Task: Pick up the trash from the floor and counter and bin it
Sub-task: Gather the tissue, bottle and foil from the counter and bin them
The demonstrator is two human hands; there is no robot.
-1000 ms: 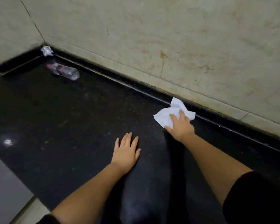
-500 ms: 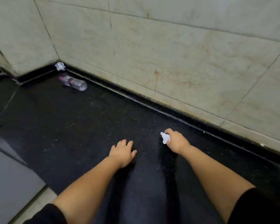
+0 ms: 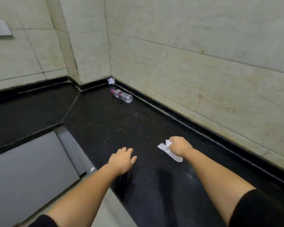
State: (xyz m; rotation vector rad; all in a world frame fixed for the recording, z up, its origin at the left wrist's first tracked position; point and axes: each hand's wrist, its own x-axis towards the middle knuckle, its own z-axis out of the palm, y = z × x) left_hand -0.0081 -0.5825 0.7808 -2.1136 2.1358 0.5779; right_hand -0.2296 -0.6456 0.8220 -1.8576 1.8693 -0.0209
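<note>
My right hand (image 3: 179, 145) is closed around a white tissue (image 3: 168, 149), which sticks out to the left and below the fist, just above the black counter (image 3: 138, 128). My left hand (image 3: 122, 158) rests palm down on the counter near its front edge, fingers loosely curled and holding nothing. A clear plastic bottle (image 3: 122, 95) with a pink cap lies on its side far back near the corner. Right in that corner, behind the bottle, sits a crumpled silvery wrapper (image 3: 111, 81). No bin is in view.
Pale tiled walls (image 3: 187, 54) rise behind and to the right of the counter. The counter bends left at the corner. A grey cabinet front (image 3: 31, 169) lies below its front edge. A white wall switch (image 3: 0, 28) is at the upper left.
My right hand has bunched the flat tissue into its fist and lifted it slightly. The view has pulled back and turned left, so the corner sits further off. My left hand's fingers curled in.
</note>
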